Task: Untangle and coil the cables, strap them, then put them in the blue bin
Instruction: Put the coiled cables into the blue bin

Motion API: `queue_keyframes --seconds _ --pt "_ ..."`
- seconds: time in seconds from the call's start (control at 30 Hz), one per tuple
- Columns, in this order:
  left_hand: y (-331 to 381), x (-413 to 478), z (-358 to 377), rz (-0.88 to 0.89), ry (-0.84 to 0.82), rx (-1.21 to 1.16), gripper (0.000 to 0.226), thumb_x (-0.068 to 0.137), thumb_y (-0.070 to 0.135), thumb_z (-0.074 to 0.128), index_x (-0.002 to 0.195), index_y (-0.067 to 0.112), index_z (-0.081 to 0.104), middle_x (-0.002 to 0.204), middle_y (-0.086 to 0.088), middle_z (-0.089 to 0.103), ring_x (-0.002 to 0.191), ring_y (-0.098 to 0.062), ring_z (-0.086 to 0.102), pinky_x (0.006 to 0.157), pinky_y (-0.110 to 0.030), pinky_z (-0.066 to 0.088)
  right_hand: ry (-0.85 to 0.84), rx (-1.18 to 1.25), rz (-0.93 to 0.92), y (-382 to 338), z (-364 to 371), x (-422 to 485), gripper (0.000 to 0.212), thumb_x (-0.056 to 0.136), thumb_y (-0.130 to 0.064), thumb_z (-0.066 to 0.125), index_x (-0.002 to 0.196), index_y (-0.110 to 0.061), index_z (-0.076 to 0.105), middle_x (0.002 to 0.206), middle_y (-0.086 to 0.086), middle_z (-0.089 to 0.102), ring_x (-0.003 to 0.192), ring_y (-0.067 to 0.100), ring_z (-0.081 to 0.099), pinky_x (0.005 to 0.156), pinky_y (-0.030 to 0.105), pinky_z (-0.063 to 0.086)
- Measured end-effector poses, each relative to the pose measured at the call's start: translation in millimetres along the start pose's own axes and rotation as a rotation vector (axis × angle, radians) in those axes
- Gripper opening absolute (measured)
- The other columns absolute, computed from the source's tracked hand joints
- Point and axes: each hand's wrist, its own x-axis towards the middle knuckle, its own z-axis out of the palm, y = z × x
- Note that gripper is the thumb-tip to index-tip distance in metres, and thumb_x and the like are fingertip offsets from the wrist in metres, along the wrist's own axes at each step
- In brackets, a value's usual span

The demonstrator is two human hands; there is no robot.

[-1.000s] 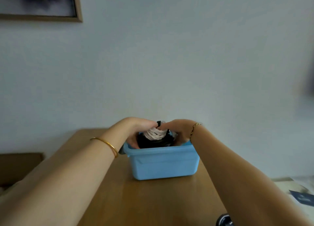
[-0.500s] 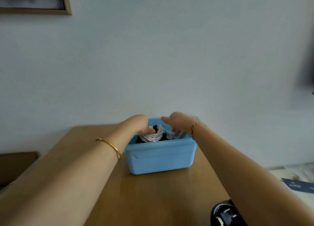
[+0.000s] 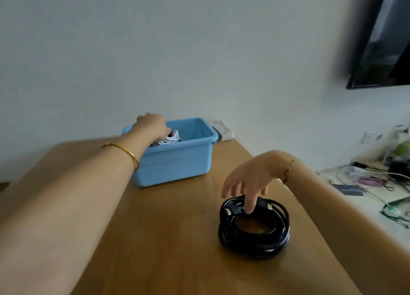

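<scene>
The wooden table (image 3: 155, 239) shows open wood near and left, and its right edge runs close beside the black cable coil (image 3: 255, 237). The blue bin (image 3: 177, 164) stands at the far end and holds a white cable bundle (image 3: 172, 137). The left hand (image 3: 153, 126) dips onto that bundle, but its fingers are hidden, so I cannot tell its grip. The right hand (image 3: 250, 179) has its fingers loose and spread, one tip touching the black coil.

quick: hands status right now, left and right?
Left hand: fingers reach down to the white cable in the blue bin; grip cannot be told.
Right hand: open, one finger touching the black cable coil.
</scene>
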Motion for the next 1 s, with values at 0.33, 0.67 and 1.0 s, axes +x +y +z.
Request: queue_keyframes --seconds 0.33,0.67,1.0 --pt "13.2 -14.0 -17.5 0.093 0.199 -0.371 0.018 0.082 0.007 0.042 0.092 -0.003 0.03 0.085 -0.031 0.055 0.113 -0.044 0.051 0.066 -0.042 0.048 0.157 -0.055 -0.077 13.7 13.9 29.6 0.032 0.07 -0.017 0.079 0.093 -0.023 0.059 0.095 0.0 0.063 0.09 0.03 0.065 0.074 0.044 0.058" --pt "-28.3 5.3 -30.5 -0.048 0.284 -0.724 0.026 0.086 0.007 0.046 0.061 0.013 0.04 0.062 -0.006 0.041 0.069 -0.024 0.043 0.068 -0.035 0.045 0.556 0.705 -0.276 2.3 -85.3 17.3 0.023 0.082 -0.013 0.071 0.103 -0.006 0.065 0.09 0.008 0.072 0.075 0.016 0.07 0.063 0.026 0.058" --pt "-16.5 20.7 -30.1 0.279 0.118 -0.607 0.037 0.093 0.015 0.057 0.13 0.011 0.056 0.131 -0.014 0.056 0.118 -0.028 0.053 0.1 -0.035 0.039 0.655 0.909 -0.02 -18.6 -142.4 95.4 0.024 0.084 -0.012 0.07 0.077 0.003 0.052 0.071 0.017 0.063 0.058 0.028 0.067 0.055 0.042 0.058"
